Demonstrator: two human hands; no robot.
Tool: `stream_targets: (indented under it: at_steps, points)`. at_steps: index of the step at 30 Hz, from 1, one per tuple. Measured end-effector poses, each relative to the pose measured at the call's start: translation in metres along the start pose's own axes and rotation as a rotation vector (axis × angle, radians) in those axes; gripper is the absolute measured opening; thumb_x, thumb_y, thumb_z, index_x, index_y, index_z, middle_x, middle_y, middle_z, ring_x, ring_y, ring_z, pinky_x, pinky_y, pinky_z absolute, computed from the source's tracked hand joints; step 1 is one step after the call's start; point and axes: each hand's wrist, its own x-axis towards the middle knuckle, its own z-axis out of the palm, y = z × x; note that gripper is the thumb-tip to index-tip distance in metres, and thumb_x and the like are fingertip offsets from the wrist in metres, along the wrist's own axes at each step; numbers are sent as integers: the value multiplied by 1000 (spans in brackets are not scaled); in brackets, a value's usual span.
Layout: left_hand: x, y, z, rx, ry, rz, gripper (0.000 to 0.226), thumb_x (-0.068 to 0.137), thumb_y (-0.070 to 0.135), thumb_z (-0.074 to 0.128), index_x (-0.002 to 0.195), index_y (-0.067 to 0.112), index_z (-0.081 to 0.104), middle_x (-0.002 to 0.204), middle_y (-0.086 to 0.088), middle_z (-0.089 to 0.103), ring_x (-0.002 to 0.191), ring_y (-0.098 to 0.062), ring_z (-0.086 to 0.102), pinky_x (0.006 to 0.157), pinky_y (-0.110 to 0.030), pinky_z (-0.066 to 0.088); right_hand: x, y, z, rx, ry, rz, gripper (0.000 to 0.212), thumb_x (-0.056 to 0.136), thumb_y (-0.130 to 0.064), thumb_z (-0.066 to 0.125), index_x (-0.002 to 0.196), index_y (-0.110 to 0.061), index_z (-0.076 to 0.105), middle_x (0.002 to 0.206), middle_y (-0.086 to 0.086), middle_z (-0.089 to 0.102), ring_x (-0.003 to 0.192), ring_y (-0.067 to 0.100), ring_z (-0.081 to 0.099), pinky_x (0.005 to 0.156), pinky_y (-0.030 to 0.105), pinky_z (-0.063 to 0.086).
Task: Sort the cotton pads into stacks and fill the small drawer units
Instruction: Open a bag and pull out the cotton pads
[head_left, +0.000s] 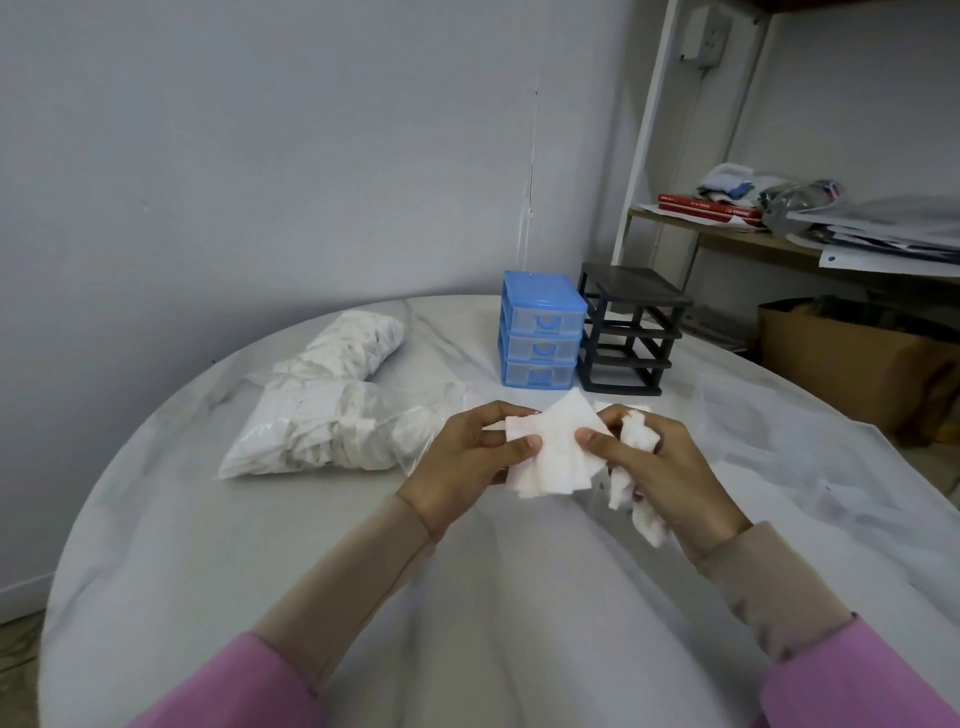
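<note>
Two bags of pads (332, 415) lay toward the counter's (208, 545) left edge. Left hand (462, 462) and right hand (670, 467) pinched a fanned stack of cotton pads (553, 457) mid-counter, thumbs on top; right fingers also curled round crumpled pads (636, 467). Blue drawer unit (540, 338) and black frame (626, 332) stood side by side at the far edge.

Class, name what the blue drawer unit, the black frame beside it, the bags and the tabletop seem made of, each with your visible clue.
Blue drawer unit: moulded plastic, translucent drawer fronts.
Black frame: probably matte plastic, thin moulded rails.
Bags: clear plastic film, glossy wrinkles.
Tabletop: marble-look, grey veins; real stone or laminate unclear.
</note>
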Motion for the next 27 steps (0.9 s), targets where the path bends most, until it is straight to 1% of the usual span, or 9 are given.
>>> stream_targets:
  at_steps: [2,7,10,13,15,17,19,21,27]
  points:
    - [1,-1,-1,1,36,18,22,85,-1,60,107,2,62,77,-3,69,64,-4,66,57,-16,52,0,-2,0,58,43,-19,14,86,-9,63,73,-10,59,54,-10,58,48,1,52,44,13,38]
    - [4,-4,-7,7,138,36,24,81,-4,64,105,-4,63,78,-10,67,59,-3,64,56,-15,52,5,-6,-7,196,173,-55,7,88,-11,59,81,-10,58,47,-9,55,43,0,48,41,13,37]
    - [4,-7,-9,2,178,31,20,80,-2,67,100,-5,65,84,-17,66,63,-9,64,58,-16,52,2,-10,-8,209,66,-94,8,81,-18,63,79,-11,60,54,-8,57,50,4,50,45,17,39]
    - [4,-7,-8,-35,167,6,15,83,4,65,97,2,67,87,-11,69,68,-8,65,60,-17,53,-2,-9,-4,183,-83,-97,16,73,-22,65,80,-8,61,63,-4,59,56,8,50,48,21,37]
    - [3,-8,-5,-101,160,-25,16,86,5,61,101,4,66,85,-4,69,67,-5,66,59,-18,53,-5,-6,4,174,-116,-80,11,76,-17,65,78,-9,59,60,-5,58,53,7,50,48,21,36]
    - [2,-8,-1,-133,150,-43,19,88,6,58,106,4,64,87,-4,69,70,-8,67,60,-19,54,-8,-2,14,222,-84,-27,10,81,-11,64,79,-5,58,58,-3,59,50,4,51,45,17,36]
    - [0,-9,4,-163,134,-44,19,88,4,56,105,6,64,88,-3,70,72,-9,68,61,-19,54,-10,3,23,238,-28,20,13,84,-10,64,85,1,57,58,4,60,49,6,52,42,14,35]
    - [-2,-10,9,-196,115,-41,20,89,1,52,99,10,66,83,0,72,71,-8,68,60,-18,52,-12,7,28,205,10,40,14,84,-14,66,84,-2,58,57,9,59,49,8,52,43,14,35]
    - [-3,-7,15,-235,50,-68,24,96,7,41,92,12,65,73,5,72,68,-7,69,65,-21,56,-8,10,27,216,112,35,17,80,-12,70,75,-3,57,46,-1,58,42,5,52,40,14,37]
